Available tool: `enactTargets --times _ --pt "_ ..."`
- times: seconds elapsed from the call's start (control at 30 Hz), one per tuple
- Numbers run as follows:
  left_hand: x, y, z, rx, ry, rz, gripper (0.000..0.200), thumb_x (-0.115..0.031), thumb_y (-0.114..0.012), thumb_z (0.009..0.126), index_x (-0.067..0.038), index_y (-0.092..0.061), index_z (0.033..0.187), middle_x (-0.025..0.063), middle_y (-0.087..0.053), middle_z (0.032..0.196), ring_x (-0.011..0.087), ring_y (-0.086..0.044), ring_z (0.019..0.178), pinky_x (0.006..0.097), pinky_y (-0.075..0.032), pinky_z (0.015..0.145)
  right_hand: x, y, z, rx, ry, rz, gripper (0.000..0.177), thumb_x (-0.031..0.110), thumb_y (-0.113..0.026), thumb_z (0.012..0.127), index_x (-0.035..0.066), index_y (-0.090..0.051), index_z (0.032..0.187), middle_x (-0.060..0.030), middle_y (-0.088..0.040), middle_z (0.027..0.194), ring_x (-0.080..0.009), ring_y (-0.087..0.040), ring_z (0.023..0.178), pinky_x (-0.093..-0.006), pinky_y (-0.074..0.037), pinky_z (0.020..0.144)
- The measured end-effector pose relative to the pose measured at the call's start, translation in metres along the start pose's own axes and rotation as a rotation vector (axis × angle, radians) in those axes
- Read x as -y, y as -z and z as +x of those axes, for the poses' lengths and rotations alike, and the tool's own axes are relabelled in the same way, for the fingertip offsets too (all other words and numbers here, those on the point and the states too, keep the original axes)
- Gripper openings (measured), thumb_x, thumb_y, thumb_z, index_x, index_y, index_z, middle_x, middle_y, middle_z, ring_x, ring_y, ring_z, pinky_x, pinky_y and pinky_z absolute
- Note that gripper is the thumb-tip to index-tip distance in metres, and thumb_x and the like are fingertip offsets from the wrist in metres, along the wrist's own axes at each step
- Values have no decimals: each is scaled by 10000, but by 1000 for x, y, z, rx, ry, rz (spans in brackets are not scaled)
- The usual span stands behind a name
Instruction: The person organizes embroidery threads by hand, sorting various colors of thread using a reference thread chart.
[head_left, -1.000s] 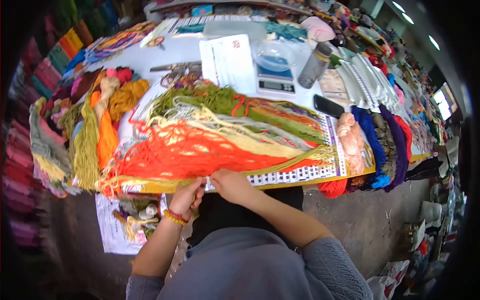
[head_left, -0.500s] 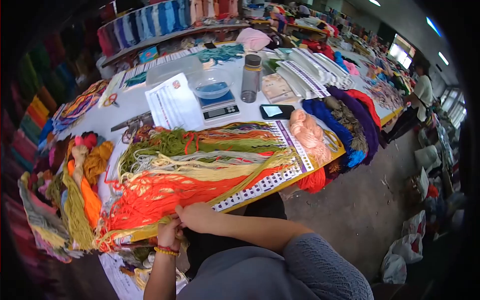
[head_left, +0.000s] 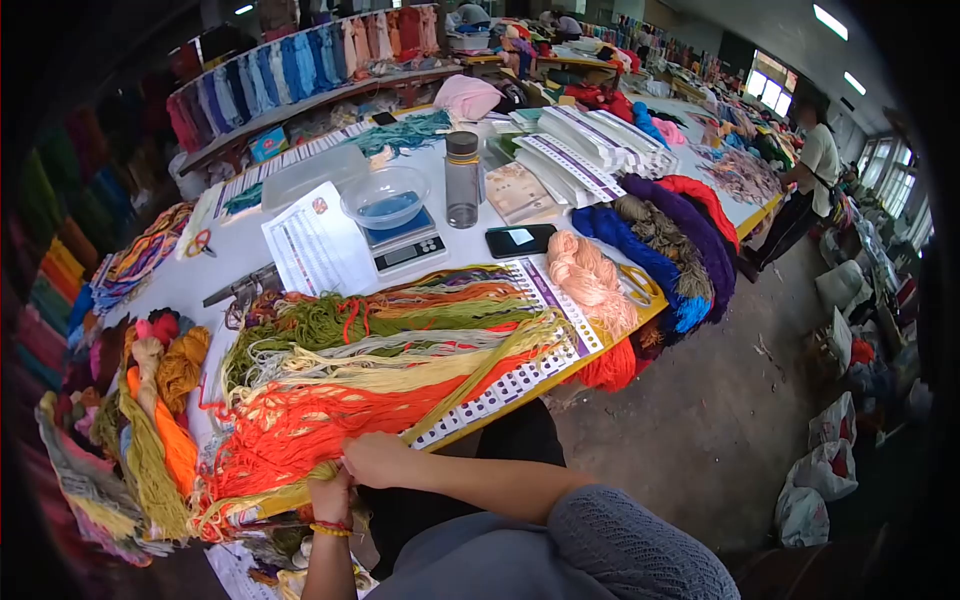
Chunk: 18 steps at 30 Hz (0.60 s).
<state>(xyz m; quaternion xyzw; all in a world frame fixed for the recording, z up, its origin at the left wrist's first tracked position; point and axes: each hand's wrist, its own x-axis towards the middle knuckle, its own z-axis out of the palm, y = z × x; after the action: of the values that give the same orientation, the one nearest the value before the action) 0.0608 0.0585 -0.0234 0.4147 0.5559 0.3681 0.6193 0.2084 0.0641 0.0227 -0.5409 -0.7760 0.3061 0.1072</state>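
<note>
At the table's front edge my two hands meet over long strands of thread. My left hand (head_left: pixel 328 487), with a yellow bead bracelet at the wrist, is closed round a bundle of olive-yellow thread (head_left: pixel 292 492). Against it, my right hand (head_left: pixel 378 461) is closed, its fingertips pressed together; what they pinch is too small to make out. Just beyond lie orange-red threads (head_left: pixel 300 425), with cream, grey and green strands behind them. Their right ends run to a white card strip with punched holes (head_left: pixel 490 396) along the table edge.
Behind the threads are a paper sheet (head_left: pixel 318 243), a scale (head_left: pixel 408 252) with a plastic bowl (head_left: pixel 388 196), a bottle (head_left: pixel 462 180) and a phone (head_left: pixel 520 240). Scissors (head_left: pixel 642 285) lie by pink yarn (head_left: pixel 590 275). Skeins (head_left: pixel 160 400) hang at left. A person (head_left: pixel 808 180) stands at right.
The view has shifted, so the table contents appear slightly further left. My hands stay together at the table edge, still on the olive-yellow thread, with only slight finger movement.
</note>
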Motion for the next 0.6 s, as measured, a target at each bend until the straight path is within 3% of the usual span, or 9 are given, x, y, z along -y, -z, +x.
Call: enactTargets --times 0.13,0.2,0.3,0.33,0.6 --pt "7 13 8 7 -190 196 108 -47 -529 784 -11 -546 683 20 -533 556 83 -486 457 215 -346 389 -1 -3 1 4 -80 51 302 200 -508 781 -20 -462 983 -198 -606 798 -355 -595 780 -463 -470 645" --pt "21 48 18 -112 -450 525 117 -26 -490 788 -5 -530 680 31 -526 530 102 -493 451 231 -379 406 -12 -15 2 -19 -76 -39 319 190 -503 782 -12 -432 1018 -197 -601 828 -354 -593 781 -465 -470 649" --pt "7 59 5 -109 -265 353 54 -7 -496 764 -4 -531 724 30 -529 538 89 -481 444 212 -372 410 -12 -17 -2 -57 -36 -83 313 203 -498 791 -11 -427 1008 -193 -591 859 -352 -591 784 -463 -473 653" --pt "6 58 2 -127 -268 349 54 -7 -496 764 -4 -531 724 30 -529 538 89 -481 444 212 -372 410 -9 -12 -3 1 -46 -109 299 150 -481 780 -16 -447 1027 -181 -590 917 -329 -600 830 -433 -487 666" --pt "6 57 5 -31 -225 220 86 -65 -584 783 11 -582 742 3 -533 557 52 -435 425 197 -341 396 -11 -14 -6 -43 -55 -60 269 169 -492 792 -9 -445 988 -188 -588 901 -346 -595 818 -446 -482 664"
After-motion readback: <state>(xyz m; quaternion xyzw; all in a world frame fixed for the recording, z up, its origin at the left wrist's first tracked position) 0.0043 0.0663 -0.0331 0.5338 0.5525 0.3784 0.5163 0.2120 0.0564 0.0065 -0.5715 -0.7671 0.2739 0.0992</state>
